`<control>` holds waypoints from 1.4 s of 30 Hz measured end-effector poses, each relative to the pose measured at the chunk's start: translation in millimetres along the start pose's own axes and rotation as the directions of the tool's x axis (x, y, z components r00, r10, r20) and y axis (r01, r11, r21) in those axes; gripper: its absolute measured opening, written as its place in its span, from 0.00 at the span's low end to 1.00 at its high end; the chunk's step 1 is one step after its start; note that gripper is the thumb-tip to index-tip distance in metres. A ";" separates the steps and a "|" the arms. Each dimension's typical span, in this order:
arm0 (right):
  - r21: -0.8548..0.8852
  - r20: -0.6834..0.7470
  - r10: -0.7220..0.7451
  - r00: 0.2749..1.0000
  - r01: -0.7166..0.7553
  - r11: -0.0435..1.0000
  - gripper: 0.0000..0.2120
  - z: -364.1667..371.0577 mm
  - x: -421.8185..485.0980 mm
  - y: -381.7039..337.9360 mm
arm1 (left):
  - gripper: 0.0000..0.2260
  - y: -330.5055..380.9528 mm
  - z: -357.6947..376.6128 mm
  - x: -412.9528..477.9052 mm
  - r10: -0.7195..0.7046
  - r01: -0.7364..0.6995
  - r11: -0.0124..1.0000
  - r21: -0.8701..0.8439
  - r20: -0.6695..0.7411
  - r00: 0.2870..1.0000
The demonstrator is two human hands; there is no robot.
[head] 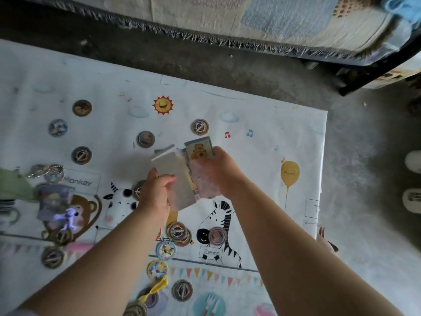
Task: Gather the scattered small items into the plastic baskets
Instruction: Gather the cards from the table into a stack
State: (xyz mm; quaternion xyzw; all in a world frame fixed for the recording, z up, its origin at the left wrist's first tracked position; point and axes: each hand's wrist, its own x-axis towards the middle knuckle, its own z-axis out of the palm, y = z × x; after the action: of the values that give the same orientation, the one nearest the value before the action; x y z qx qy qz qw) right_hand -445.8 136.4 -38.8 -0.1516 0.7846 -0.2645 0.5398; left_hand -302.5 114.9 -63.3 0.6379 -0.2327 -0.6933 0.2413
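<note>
While both hands are full of cards above the middle of the play mat [262,156], the likeliest slip is a spill. The left hand [157,195] has thumb and fingers curled round a stack of grey-backed cards [173,176], held by its near end so that most of it juts out unsupported. The right hand [218,169] clasps a looser bundle with a bear card [199,150] on top. The two bundles touch or overlap where they meet, and their edges look uneven, so squaring them together with a slack pinch could let single cards slide out and drop back onto the mat. No basket shows plainly. A green shape [13,185] at the mat's left edge may be one, though I cannot tell, and a long carry to it with a fanned stack invites more loss. Many round discs [200,126] lie scattered from the far edge to the near edge, some right under the forearms, with a small pile [178,232] and a single disc [217,234] beside the zebra print. A low sweep of either arm could scatter them further. Being flat against the mat, they will probably be awkward to lift.
</note>
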 end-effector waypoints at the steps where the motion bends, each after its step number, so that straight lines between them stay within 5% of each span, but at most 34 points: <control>1: -0.008 0.028 0.017 0.999 -0.017 1.000 0.12 6.9 -1.9 -0.4 | 0.12 0.1 -7.2 -0.5 -0.001 0.001 1.000 0.015 0.011 1.000; 6: -0.047 -0.032 0.048 0.998 -0.049 0.998 0.13 34.5 -11.3 2.4 | 0.12 1.5 -36.0 0.4 -0.024 0.024 1.000 0.011 -0.005 1.000; 12: 0.202 -0.276 0.054 0.960 0.003 0.979 0.06 49.8 -19.0 1.5 | 0.09 5.6 -62.7 13.8 -0.126 0.107 0.971 -0.215 -0.075 0.989; 17: 0.194 0.035 -0.088 0.995 0.080 0.978 0.05 79.0 -32.3 -5.7 | 0.13 16.2 -61.0 6.3 0.015 0.012 0.989 -0.149 0.178 0.984; 21: 0.264 0.060 -0.105 0.993 0.086 0.961 0.15 99.0 -39.1 -10.6 | 0.15 24.5 -61.2 6.0 0.009 0.020 0.994 -0.110 0.255 0.967; 24: 0.013 -0.175 -0.174 0.969 0.179 0.984 0.16 86.5 -29.7 -5.4 | 0.17 25.8 -67.2 12.0 -0.011 0.026 0.996 -0.086 0.170 0.985; 27: -0.332 -0.479 -0.140 0.866 -0.031 0.943 0.11 51.2 -12.4 7.6 | 0.09 27.5 -74.5 15.1 -0.022 0.028 0.995 -0.091 0.059 0.998; 30: -0.552 -0.475 -0.011 0.880 -0.288 0.783 0.26 29.3 -2.7 16.6 | 0.07 30.2 -85.1 16.9 -0.007 0.007 0.997 -0.074 0.008 1.000; 34: -0.581 -0.440 0.025 0.898 -0.306 0.754 0.37 24.3 7.7 14.2 | 0.12 29.4 -97.4 21.2 -0.018 0.019 0.997 -0.075 0.008 1.000; 36: -0.563 -0.424 0.026 0.905 -0.286 0.776 0.33 21.8 12.7 12.0 | 0.15 28.4 -100.3 20.8 -0.022 0.024 0.996 -0.081 0.020 1.000; 38: -0.450 -0.408 -0.002 0.913 -0.199 0.871 0.18 20.3 15.9 9.6 | 0.15 29.2 -102.9 19.6 -0.018 0.021 0.996 -0.090 0.030 0.999; 42: -0.151 -0.461 -0.187 0.867 0.131 0.980 0.06 25.7 3.8 -11.5 | 0.16 33.0 -111.9 21.3 -0.020 0.021 0.995 -0.101 0.012 1.000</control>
State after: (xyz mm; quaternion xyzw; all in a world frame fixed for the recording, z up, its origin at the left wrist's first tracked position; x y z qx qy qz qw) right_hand -424.0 118.7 -42.2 -0.1775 0.8913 -0.2914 0.2987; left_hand -191.2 74.3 -67.6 0.6235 -0.1921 -0.7100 0.2651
